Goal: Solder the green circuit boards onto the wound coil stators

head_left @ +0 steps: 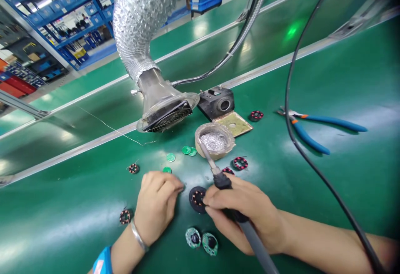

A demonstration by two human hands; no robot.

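Note:
My right hand (246,211) is wrapped round a soldering iron (258,245), its tip over a round bowl of silvery shavings (214,140). The thumb and fingertips of that hand are at the edge of a black round part with copper coils (197,199). To the left of this part, my left hand (158,205) rests with its fingers curled and pressed together; anything between the fingertips is too small to name. Two round circuit boards (201,241) with dark centres lie below the black part. Small green discs (186,150) lie beyond my left hand.
A fume extractor (168,111) hangs over the green table, left of the bowl. Behind the bowl is a black iron stand (218,102) with a yellow sponge (234,124). Blue-handled pliers (312,128) lie right, behind a hanging black cable (295,140). Several wound coils (133,168) are scattered about.

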